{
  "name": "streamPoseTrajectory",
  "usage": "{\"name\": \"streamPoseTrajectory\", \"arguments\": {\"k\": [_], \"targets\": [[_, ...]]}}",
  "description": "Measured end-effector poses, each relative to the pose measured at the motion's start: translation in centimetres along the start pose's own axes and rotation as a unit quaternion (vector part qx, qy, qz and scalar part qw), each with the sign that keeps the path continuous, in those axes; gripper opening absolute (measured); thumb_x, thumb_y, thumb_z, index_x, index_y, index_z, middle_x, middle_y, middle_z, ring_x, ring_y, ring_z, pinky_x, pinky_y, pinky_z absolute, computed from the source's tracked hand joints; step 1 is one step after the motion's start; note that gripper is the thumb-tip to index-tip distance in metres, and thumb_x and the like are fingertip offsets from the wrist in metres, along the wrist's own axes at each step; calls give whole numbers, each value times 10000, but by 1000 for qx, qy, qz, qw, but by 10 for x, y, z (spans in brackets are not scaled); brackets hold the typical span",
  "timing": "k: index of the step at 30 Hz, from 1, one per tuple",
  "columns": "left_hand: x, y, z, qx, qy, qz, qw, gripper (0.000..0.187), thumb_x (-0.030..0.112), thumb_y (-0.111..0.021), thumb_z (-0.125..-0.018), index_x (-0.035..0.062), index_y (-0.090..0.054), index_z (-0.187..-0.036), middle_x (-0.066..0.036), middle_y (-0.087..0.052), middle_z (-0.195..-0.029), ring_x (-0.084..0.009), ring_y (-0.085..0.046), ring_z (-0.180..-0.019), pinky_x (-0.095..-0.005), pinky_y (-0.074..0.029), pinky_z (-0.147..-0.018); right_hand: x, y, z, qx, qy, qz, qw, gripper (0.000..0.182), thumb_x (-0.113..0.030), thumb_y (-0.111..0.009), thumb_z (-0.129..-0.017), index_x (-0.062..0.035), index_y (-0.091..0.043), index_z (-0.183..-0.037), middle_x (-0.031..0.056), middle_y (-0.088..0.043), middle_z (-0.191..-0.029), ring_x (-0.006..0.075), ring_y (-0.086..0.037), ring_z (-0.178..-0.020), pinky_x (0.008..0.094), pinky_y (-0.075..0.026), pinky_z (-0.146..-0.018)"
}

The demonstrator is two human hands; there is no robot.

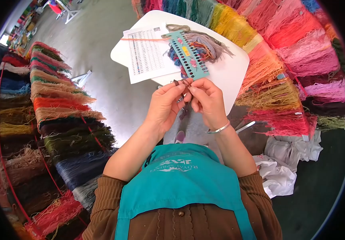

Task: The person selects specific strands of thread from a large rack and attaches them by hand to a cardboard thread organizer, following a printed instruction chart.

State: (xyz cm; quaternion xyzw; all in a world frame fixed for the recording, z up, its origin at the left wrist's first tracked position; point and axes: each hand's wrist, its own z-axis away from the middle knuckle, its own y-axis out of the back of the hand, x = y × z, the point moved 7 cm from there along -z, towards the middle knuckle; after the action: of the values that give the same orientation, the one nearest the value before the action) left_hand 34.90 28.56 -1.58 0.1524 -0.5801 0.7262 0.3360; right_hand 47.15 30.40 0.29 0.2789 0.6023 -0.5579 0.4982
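Note:
My left hand [165, 105] and my right hand [209, 101] meet just in front of the white table's near edge. Both are closed, fingertips pinching a dark thread [183, 113] whose loose end dangles below them. Right beyond my fingers lies a teal card [188, 56] with rows of holes along both sides and printed pink flowers. Bundled grey-brown and multicoloured threads [213, 45] spread out from under and beside the card. A printed chart sheet [146, 56] lies to the card's left, with an orange strand [140, 39] across its top.
The white table [232, 76] has rounded corners. Racks of coloured yarn skeins stand on the right [296, 52] and the left [60, 108]. White plastic sacks [278, 168] sit on the floor at my right. Grey floor [104, 28] shows between the left rack and the table.

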Motion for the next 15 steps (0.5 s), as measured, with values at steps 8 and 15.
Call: {"name": "streamPoseTrajectory", "arguments": {"k": [8, 15], "targets": [[-1, -15, 2, -21, -13, 32, 999, 253, 170, -575, -971, -29, -624, -1118, -113, -641, -1203, -180, -622, -1068, -351, -521, -948, -3, 7, 2, 19, 3, 40, 999, 161, -45, -632, -932, 16, -630, -1081, 33, -686, -864, 32, -574, -656, 178, -439, -542], [-5, -16, 0, -47, -7, 20, 999, 287, 174, -556, -968, -28, -611, -1163, -152, -581, -1331, -206, -583, -1160, -378, -476, -1009, 3, 9, 0, 29, 53, 79, 995, 109, -31, -651, -917, 23, -685, -1005, -15, -650, -854, 14, -556, -720, 180, -450, -621]]}}
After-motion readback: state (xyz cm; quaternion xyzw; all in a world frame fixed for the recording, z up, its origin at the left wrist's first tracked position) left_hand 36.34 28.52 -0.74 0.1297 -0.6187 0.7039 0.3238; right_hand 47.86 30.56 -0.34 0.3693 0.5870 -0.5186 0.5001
